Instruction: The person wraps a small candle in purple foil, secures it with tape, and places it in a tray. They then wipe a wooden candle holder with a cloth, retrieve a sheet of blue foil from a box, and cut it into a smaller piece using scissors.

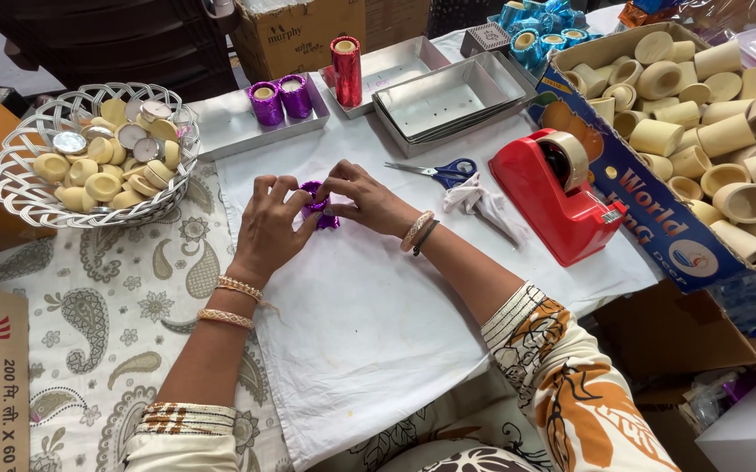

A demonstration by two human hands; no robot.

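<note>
Left hand [270,218] and right hand [362,199] together at centre of white cloth [378,323], both closed on a small purple foil piece [317,210]. Fingertips of both pinching foil from opposite sides; foil partly hidden, shape beneath not discernible. Foil piece held just above or on cloth, cannot tell which.

Surroundings noted:

- Blue-handled scissors [435,170] lying flat on cloth, just right of right hand, not touched.
- Crumpled white scrap [474,197] beside scissors.
- Red tape dispenser [557,192] with roll fitted, standing right of scissors, near cardboard box [649,218].
- Box tilted open, filled with plain cream cylinders [710,96] of mixed sizes.
- White woven basket [24,188] at far left, holding cream round caps [107,175] and some silver discs.
- Steel tray [229,131] behind hands, carrying 2 purple-wrapped cylinders [280,99], upright, side by side.
- Red-wrapped tall cylinder [346,70] upright at edge of another tray.
- Stack of empty rectangular steel trays [448,100] further right.
- Blue-wrapped cylinders [540,31] grouped at top, behind box.
- Paisley-patterned sheet [107,315] under cloth and basket.

Bangles on both wrists; patterned sleeves at lower edge of view. No other person's hands in view.
</note>
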